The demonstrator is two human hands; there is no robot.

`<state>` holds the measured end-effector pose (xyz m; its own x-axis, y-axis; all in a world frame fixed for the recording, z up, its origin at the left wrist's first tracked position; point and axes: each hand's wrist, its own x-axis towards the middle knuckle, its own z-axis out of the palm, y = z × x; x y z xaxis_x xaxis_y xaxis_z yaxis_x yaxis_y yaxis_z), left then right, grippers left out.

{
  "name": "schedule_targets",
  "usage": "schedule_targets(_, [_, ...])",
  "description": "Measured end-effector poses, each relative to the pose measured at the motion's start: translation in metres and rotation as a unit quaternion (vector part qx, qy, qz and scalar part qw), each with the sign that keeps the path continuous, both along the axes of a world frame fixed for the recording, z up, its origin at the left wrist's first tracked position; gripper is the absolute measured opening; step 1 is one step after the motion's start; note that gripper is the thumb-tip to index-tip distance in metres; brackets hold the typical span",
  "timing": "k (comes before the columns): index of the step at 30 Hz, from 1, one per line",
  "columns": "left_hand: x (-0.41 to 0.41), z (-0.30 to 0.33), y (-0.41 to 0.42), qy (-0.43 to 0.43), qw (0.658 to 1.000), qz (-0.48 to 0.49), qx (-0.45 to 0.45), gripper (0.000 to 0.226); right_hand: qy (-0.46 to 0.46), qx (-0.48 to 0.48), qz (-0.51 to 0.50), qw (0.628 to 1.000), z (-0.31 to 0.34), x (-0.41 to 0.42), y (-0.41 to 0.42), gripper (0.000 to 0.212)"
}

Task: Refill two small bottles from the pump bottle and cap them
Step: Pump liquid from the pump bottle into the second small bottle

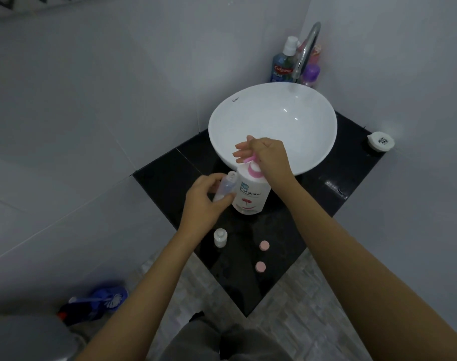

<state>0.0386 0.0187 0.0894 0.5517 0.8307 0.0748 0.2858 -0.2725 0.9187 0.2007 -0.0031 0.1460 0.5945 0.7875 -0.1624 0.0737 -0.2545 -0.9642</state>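
Note:
A white pump bottle (252, 194) with a pink pump head stands on the black counter (313, 201) in front of the basin. My right hand (267, 155) rests on top of the pink pump head. My left hand (205, 201) holds a small clear bottle (226, 187), tilted, its open neck just under the pump spout. A second small bottle (220, 237) stands uncapped nearer to me on the counter. Two pink caps (264, 245) (260, 267) lie to its right.
A white bowl basin (295, 110) sits behind the pump bottle, with a chrome tap (306, 48) and several toiletry bottles (283, 65) in the corner. A small white dish (381, 141) is at the counter's right edge. A blue toilet brush (102, 303) lies on the floor at left.

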Motion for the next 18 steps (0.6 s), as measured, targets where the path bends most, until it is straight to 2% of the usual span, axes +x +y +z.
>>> schedule_targets(8, [0.012, 0.018, 0.012, 0.028, 0.999, -0.003, 0.029, 0.042, 0.010, 0.014, -0.006, 1.000, 0.000, 0.000, -0.001, 0.037])
schedule_targets(18, [0.016, 0.029, 0.014, 0.003, 0.999, -0.017, 0.028, 0.047, 0.004, 0.036, -0.005, 0.999, -0.002, 0.000, -0.001, 0.037])
